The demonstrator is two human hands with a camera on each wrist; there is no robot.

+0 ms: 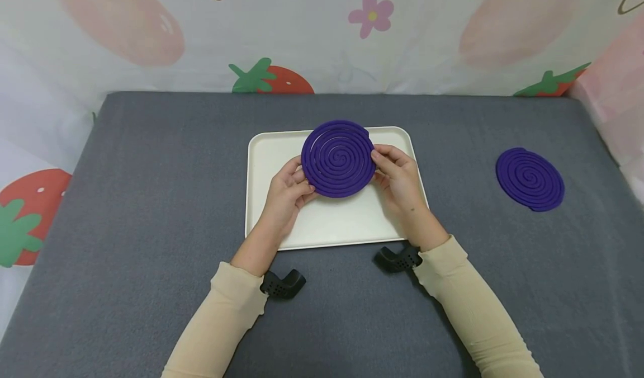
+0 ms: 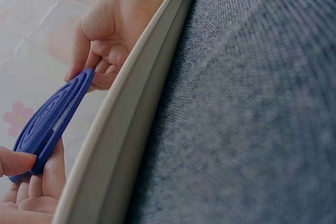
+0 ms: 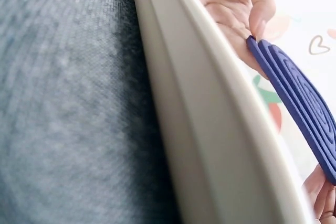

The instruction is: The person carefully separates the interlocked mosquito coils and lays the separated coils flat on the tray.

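Note:
Both hands hold a flat purple spiral coaster (image 1: pixel 339 159) over a white tray (image 1: pixel 347 221). The left hand (image 1: pixel 288 194) pinches its left edge, thumb on the upper face and fingers beneath. At the opposite edge, the right hand (image 1: pixel 399 183) pinches it between thumb and fingers. In the left wrist view the coaster (image 2: pixel 50 116) is tilted, seen beyond the tray's rim (image 2: pixel 126 114). The right wrist view shows the coaster (image 3: pixel 302 103) raised above the tray wall (image 3: pixel 215 114), which hides part of the hands.
A second purple spiral coaster (image 1: pixel 530 179) lies on the grey cloth-covered table (image 1: pixel 166 199) at the right. Behind the table hangs a pale curtain (image 1: pixel 302 26) printed with strawberries and flowers. Black wrist cameras (image 1: pixel 283 284) sit near both cuffs.

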